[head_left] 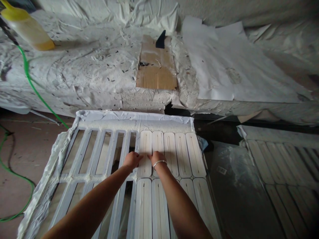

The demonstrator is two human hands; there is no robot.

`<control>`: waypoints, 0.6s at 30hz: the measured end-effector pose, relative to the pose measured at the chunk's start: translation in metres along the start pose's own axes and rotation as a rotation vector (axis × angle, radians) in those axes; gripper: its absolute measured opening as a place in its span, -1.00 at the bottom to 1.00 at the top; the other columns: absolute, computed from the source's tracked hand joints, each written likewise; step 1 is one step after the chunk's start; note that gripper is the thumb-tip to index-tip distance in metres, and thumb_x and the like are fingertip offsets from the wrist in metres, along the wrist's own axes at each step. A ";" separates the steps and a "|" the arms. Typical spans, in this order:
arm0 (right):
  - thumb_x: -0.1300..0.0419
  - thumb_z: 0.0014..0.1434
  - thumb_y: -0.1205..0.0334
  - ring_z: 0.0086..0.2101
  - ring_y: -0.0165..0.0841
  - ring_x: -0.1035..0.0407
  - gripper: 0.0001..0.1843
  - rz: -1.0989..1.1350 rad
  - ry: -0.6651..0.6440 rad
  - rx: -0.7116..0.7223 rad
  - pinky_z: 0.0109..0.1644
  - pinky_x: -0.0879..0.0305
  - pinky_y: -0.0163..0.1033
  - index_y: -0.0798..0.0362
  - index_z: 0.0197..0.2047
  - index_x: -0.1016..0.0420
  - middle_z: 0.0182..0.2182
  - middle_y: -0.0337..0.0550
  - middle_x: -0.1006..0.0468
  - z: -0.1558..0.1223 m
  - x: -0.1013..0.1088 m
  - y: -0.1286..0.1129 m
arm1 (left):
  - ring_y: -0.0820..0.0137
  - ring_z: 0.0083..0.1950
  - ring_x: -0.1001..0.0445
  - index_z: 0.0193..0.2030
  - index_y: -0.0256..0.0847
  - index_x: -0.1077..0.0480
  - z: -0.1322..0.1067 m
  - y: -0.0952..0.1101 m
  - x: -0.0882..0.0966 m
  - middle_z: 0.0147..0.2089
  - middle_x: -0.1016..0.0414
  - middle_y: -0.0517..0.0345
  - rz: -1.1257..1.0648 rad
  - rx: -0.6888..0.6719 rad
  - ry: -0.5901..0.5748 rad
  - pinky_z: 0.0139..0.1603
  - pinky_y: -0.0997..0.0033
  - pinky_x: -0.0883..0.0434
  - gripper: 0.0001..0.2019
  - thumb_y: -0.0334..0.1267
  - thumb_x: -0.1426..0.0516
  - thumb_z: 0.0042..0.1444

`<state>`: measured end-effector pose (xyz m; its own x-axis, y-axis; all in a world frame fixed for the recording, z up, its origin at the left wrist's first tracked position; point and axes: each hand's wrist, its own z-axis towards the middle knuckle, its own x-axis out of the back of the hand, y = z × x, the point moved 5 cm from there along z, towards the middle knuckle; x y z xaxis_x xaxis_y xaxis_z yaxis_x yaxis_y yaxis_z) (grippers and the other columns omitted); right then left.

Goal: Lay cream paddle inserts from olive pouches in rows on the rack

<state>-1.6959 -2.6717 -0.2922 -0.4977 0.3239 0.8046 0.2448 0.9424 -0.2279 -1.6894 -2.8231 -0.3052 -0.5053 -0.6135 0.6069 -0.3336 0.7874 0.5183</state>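
A long white panel (146, 141) with rounded corners and a thin dark line down its middle lies in a cloth-edged rack (134, 116). My left hand (132, 160) is at the panel's left edge, its fingers curled and the thumb side reaching onto the face. At the right edge, my right hand (158, 157), with a bracelet (159, 162) at the wrist, grips in the same way. Both fingertips point toward each other across the panel, and the undersides of the fingers are hidden. Similar panels (183, 154) fill slots to the right; open slots (91, 152) lie left.
A ledge (94, 79) covered in stained sheeting runs behind the rack, with cardboard (157, 74), a dark triangular piece (160, 39) and a yellow-topped bottle (27, 30). A green hose (30, 78) hangs at left. Another panel-filled rack (274, 132) stands at right.
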 end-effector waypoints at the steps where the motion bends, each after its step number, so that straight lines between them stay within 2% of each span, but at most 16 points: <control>1: -0.09 0.15 0.00 -0.17 -0.20 -0.46 -0.57 -0.005 0.006 -0.002 -0.19 -0.28 -0.24 0.22 -0.21 -0.55 -0.24 0.21 -0.56 0.000 0.000 0.000 | 0.43 -0.53 -0.37 -0.62 -0.30 -0.36 -0.001 0.000 0.000 -0.66 -0.36 0.10 0.004 -0.001 0.009 -0.42 0.48 -0.20 -0.59 -0.09 -0.02 0.13; 7: -0.10 0.15 0.02 -0.21 -0.20 -0.46 -0.61 -0.020 0.055 0.005 -0.23 -0.28 -0.23 0.20 -0.25 -0.53 -0.26 0.13 -0.57 -0.009 0.001 0.007 | 0.43 -0.53 -0.39 -0.57 -0.32 -0.39 -0.005 0.001 -0.002 -0.64 -0.39 0.08 0.005 0.015 0.031 -0.43 0.50 -0.22 -0.60 -0.08 -0.01 0.14; 9: -0.08 0.16 0.05 -0.23 -0.20 -0.45 -0.64 -0.024 0.099 0.029 -0.24 -0.29 -0.22 0.18 -0.19 -0.49 -0.26 0.08 -0.56 -0.017 0.003 0.009 | 0.44 -0.54 -0.39 -0.58 -0.32 -0.39 -0.006 0.003 -0.002 -0.64 -0.39 0.07 0.009 0.011 0.033 -0.43 0.49 -0.23 -0.60 -0.08 -0.01 0.14; 12: -0.09 0.17 0.16 -0.10 -0.25 -0.37 -0.70 -0.040 0.209 0.150 -0.09 -0.26 -0.21 0.10 -0.07 -0.41 -0.12 -0.02 -0.50 -0.033 0.002 0.011 | 0.43 -0.54 -0.39 -0.57 -0.33 -0.39 -0.007 0.004 -0.001 -0.64 -0.39 0.06 0.018 0.009 0.037 -0.43 0.49 -0.23 -0.60 -0.09 -0.01 0.15; 14: -0.10 0.17 0.21 0.03 -0.24 -0.24 -0.68 -0.061 0.300 0.305 0.09 -0.14 -0.16 0.04 0.00 -0.38 0.02 -0.08 -0.42 -0.043 -0.004 0.010 | 0.42 -0.52 -0.41 -0.55 -0.34 -0.40 -0.006 0.004 -0.001 -0.62 -0.40 0.05 0.026 0.016 0.033 -0.42 0.49 -0.25 -0.60 -0.10 0.00 0.16; 16: -0.09 0.18 0.21 0.15 -0.20 -0.10 -0.61 -0.078 0.360 0.433 0.24 0.05 -0.04 0.01 0.09 -0.32 0.11 -0.12 -0.35 -0.048 -0.014 0.010 | 0.42 -0.51 -0.42 -0.52 -0.35 -0.42 -0.005 0.004 -0.002 -0.60 -0.42 0.03 0.043 0.029 0.014 -0.40 0.50 -0.28 -0.60 -0.11 0.02 0.17; 18: -0.03 0.23 0.22 0.23 -0.16 0.04 -0.56 -0.092 0.358 0.472 0.31 0.25 0.07 0.03 0.18 -0.25 0.16 -0.12 -0.31 -0.048 -0.025 0.012 | 0.40 -0.49 -0.44 -0.49 -0.36 -0.44 -0.003 0.006 -0.004 -0.56 -0.44 -0.01 0.086 0.035 -0.015 -0.37 0.48 -0.31 -0.60 -0.13 0.04 0.19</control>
<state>-1.6404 -2.6728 -0.2887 -0.1684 0.2681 0.9486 -0.2228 0.9270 -0.3016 -1.6868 -2.8167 -0.3024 -0.5447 -0.5432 0.6390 -0.3163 0.8387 0.4433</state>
